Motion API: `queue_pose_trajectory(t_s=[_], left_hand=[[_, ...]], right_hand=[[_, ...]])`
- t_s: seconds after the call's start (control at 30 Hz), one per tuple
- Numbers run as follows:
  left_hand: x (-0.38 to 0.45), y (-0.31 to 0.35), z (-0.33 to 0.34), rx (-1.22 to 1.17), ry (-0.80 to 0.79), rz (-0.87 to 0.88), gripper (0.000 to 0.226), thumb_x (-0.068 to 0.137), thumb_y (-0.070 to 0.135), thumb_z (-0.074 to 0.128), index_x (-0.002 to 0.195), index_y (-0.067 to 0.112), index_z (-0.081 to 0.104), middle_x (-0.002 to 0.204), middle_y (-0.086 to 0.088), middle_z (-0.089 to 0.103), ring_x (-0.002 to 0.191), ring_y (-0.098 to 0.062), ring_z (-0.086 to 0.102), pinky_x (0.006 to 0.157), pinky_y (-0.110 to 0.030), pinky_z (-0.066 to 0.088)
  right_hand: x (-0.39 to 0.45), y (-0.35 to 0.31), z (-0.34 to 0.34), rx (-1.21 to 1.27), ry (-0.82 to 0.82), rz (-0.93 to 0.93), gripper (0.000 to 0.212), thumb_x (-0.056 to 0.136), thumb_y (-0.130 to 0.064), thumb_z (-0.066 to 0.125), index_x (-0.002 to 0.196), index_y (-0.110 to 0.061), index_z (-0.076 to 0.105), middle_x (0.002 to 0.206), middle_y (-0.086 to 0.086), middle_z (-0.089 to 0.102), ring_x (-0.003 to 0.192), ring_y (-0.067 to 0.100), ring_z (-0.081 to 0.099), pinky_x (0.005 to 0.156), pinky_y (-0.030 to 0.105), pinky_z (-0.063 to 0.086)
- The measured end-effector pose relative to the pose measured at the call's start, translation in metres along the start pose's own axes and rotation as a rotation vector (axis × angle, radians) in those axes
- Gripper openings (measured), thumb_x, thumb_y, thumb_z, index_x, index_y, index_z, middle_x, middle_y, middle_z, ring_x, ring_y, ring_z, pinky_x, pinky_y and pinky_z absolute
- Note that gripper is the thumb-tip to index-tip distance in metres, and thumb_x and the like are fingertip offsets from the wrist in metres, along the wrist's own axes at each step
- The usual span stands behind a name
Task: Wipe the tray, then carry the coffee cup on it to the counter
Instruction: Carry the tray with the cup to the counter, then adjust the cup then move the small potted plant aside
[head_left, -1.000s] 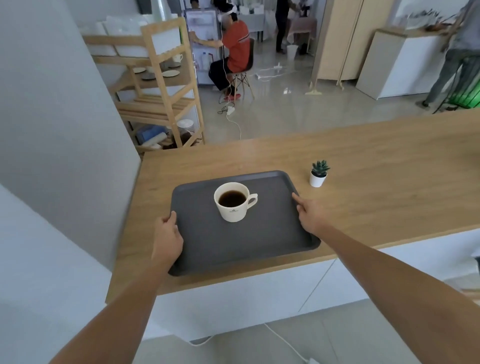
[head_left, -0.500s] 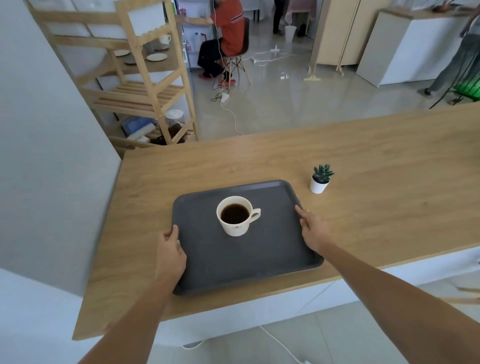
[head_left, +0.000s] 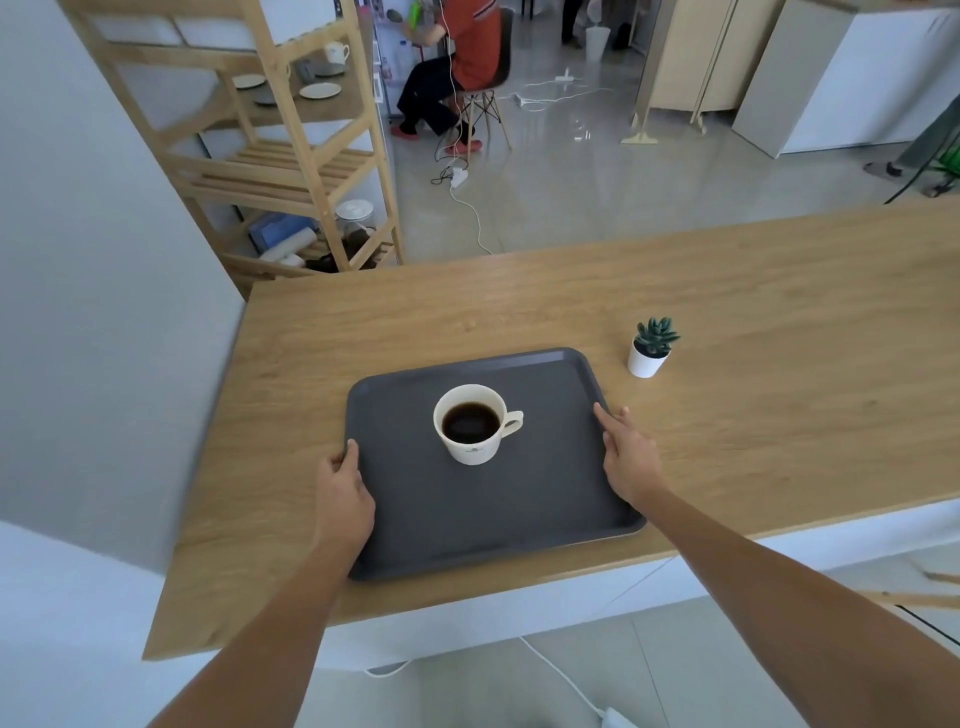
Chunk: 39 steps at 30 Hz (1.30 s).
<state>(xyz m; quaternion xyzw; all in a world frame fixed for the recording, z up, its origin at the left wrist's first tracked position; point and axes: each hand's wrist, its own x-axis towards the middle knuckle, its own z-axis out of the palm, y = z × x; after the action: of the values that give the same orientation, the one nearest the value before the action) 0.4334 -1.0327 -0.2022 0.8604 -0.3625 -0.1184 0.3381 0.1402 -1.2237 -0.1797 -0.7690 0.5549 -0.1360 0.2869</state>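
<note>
Hands (head_left: 344, 488) gripping flat grey tray (head_left: 519, 509), glossy cup (head_left: 471, 425)

An open-plan home kitchen or café-like room used as a recording space; a wooden counter (head_left: 727, 332) runs beyond the fingertips (head_left: 602, 413); past it stands a wooden shelf rack (head_left: 291, 156) with plates and a mug, white cabinets (head_left: 841, 88), cables across a glossy floor (head_left: 597, 192).

Bare counter (head_left: 779, 395) around tray (head_left: 519, 519) (potted succulent (head_left: 649, 348) right)
</note>
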Motion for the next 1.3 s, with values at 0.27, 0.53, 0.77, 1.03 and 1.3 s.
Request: queue_pose_trajectory(t_s=[0.27, 0.53, 0.77, 1.03, 1.3], left_hand=[[0.001, -0.002, 0.002, 0.036, -0.002, 0.011, 0.048, 0.094, -0.001, 0.038, 0.142, 0.001, 0.036, 0.127, -0.022, 0.041, 0.115, -0.032, 0.048, 0.105, -0.037, 0.038], [0.008, -0.006, 0.003, 0.053, -0.022, 0.017, 0.048, 0.095, 0.002, 0.038, 0.143, 0.003, 0.035, 0.128, -0.022, 0.041, 0.115, -0.033, 0.048, 0.105, -0.04, 0.039], [0.009, -0.006, -0.001, 0.084, -0.082, -0.009, 0.049, 0.096, 0.005, 0.037, 0.145, 0.005, 0.032, 0.135, -0.021, 0.038, 0.122, -0.033, 0.045, 0.106, -0.038, 0.035], [0.003, 0.048, 0.01, -0.041, -0.098, 0.185, 0.043, 0.1, 0.018, 0.034, 0.142, 0.012, 0.039, 0.149, -0.01, 0.038, 0.139, -0.025, 0.033, 0.113, -0.032, 0.023], [-0.007, 0.081, 0.024, -0.425, -0.255, 0.058, 0.041, 0.102, 0.029, 0.03, 0.142, 0.032, 0.038, 0.139, 0.017, 0.047, 0.128, -0.002, 0.039, 0.107, -0.022, 0.028]], right_hand=[[-0.003, -0.005, 0.0, -0.025, 0.039, -0.047, 0.048, 0.098, -0.002, 0.032, 0.143, -0.013, 0.038, 0.152, 0.019, 0.032, 0.14, 0.039, 0.029, 0.11, 0.037, 0.029], [-0.002, -0.005, 0.005, -0.082, 0.031, -0.062, 0.047, 0.099, -0.002, 0.031, 0.145, -0.011, 0.035, 0.153, 0.017, 0.032, 0.144, 0.035, 0.021, 0.112, 0.037, 0.026], [0.01, 0.0, 0.007, -0.15, -0.074, -0.039, 0.049, 0.098, -0.002, 0.03, 0.146, -0.011, 0.031, 0.156, 0.014, 0.027, 0.147, 0.032, 0.008, 0.117, 0.04, 0.019], [-0.008, -0.058, 0.018, 0.118, 0.026, -0.102, 0.039, 0.1, -0.024, 0.036, 0.135, -0.01, 0.05, 0.139, 0.012, 0.053, 0.134, 0.028, 0.043, 0.106, 0.031, 0.033], [-0.009, -0.096, 0.031, 0.337, -0.065, -0.014, 0.037, 0.1, -0.027, 0.036, 0.129, -0.017, 0.058, 0.121, 0.003, 0.066, 0.115, 0.02, 0.057, 0.09, 0.023, 0.038]])
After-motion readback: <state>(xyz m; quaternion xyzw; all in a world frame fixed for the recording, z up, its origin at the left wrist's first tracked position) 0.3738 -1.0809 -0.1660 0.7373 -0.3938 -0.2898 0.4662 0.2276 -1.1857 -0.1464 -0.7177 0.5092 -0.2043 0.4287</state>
